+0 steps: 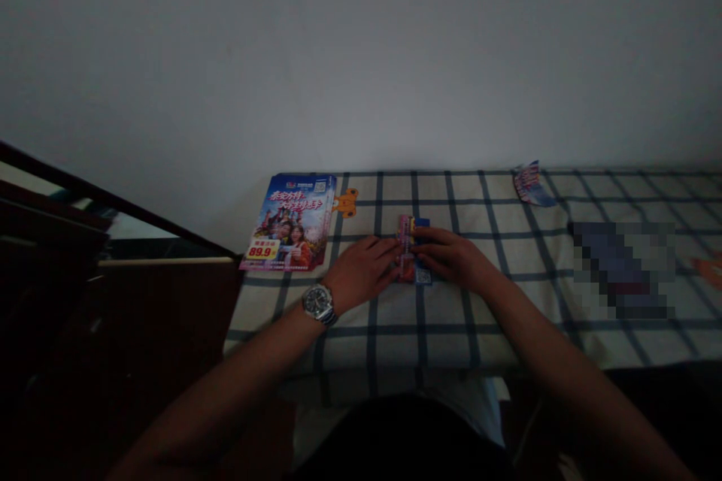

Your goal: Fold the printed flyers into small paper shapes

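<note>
A small, narrow folded flyer point(406, 249) lies upright in line with me on the checked cloth, pink on its left part and blue with a QR code on its right. From the left, my left hand point(364, 267), with a metal watch on the wrist, holds the flyer's edge with its fingertips. My right hand point(454, 261) has its fingers bent onto the blue right part, holding it from the other side. Left of my hands rests a stack of printed flyers point(290, 222) with a yellow "89.9" label. The undersides of my fingertips are hidden.
Against the wall point(361, 52), a folded flyer point(532, 186) stands partly open at the back right. A dark, pixelated object point(623, 270) lies farther right. The checked cloth point(350, 346) has an orange bear print. A dark rail point(141, 207) slopes down at the left.
</note>
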Action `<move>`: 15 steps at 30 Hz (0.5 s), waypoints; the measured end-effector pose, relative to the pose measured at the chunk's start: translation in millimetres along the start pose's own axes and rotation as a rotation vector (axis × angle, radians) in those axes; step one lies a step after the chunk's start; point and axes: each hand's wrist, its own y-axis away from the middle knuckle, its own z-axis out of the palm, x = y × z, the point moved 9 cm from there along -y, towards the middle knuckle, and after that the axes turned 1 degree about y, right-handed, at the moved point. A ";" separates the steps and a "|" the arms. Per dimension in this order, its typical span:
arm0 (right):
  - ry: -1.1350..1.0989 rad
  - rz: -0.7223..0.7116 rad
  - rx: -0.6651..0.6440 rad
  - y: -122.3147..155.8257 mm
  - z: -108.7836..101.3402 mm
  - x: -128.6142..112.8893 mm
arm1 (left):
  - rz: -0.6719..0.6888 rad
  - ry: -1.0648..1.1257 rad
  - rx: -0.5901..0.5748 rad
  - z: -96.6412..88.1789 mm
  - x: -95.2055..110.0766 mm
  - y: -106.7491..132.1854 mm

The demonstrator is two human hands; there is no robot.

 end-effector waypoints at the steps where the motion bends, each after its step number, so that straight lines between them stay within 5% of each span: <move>1: 0.002 0.000 0.002 -0.2 -0.2 -0.1 | 0.000 -0.001 0.001 -0.6 0.4 -0.3; 15: 0.057 0.060 -0.033 -1.1 -4.1 8.6 | -0.004 -0.002 -0.031 0.3 3.9 -3.9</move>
